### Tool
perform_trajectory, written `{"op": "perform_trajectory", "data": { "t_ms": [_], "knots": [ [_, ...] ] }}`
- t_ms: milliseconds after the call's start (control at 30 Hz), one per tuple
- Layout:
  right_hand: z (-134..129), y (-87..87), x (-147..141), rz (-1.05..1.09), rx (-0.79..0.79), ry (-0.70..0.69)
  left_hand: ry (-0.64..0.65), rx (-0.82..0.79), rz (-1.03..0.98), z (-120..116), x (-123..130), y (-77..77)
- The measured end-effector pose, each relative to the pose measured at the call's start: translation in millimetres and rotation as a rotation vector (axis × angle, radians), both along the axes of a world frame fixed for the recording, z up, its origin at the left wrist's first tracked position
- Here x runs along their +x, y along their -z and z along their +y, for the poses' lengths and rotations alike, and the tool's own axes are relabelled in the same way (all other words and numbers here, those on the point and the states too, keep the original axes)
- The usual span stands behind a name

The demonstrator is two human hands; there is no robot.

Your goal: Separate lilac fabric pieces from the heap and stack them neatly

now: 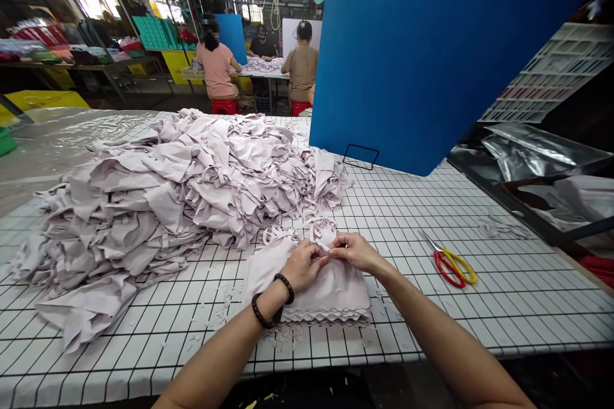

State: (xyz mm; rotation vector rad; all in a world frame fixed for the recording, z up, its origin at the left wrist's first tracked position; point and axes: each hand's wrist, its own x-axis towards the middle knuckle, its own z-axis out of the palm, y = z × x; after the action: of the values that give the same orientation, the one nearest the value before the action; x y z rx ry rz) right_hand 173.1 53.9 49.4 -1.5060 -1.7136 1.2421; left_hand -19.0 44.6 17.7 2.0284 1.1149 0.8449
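A neat stack of pale lilac-grey fabric pieces (330, 294) with wavy lower edges lies in front of me, narrow straps curled at its far end. My left hand (306, 263), with dark bead bracelets at the wrist, rests over the stack, its thumb and fingers pinching the top piece near the straps. Just to the right, my right hand (354, 252) pinches the same fabric between thumb and fingertips. The fingertips of both hands nearly meet. A large loose heap of matching fabric pieces (192, 172) spreads to the left and behind the stack.
Scissors (451, 265) with red and yellow handles lie right of my right arm on the checked tablecloth (398, 211). A big blue board (407, 64) stands at the back right by a black wire stand (361, 156). Small scraps dot the cloth. Several people sit farther back.
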Motion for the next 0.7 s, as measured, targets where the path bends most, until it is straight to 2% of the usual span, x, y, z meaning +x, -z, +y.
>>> {"op": "perform_trajectory", "data": {
  "t_ms": [300, 500, 600, 700],
  "knots": [
    [-1, -3.3, -3, -0.066, 0.033, 0.010, 0.000, -0.015, -0.011, 0, 0, 0.1],
    [-7, -0.7, -18, -0.031, 0.090, 0.069, -0.016, 0.005, 0.010, 1, 0, -0.3],
    [-10, 2.7, -23, 0.046, 0.039, 0.114, -0.025, 0.006, 0.021, 1, 0, 0.1],
    [-10, 2.3, -20, 0.110, -0.060, 0.091, -0.023, 0.015, 0.024, 2, 0, 1.7]
  ]
}}
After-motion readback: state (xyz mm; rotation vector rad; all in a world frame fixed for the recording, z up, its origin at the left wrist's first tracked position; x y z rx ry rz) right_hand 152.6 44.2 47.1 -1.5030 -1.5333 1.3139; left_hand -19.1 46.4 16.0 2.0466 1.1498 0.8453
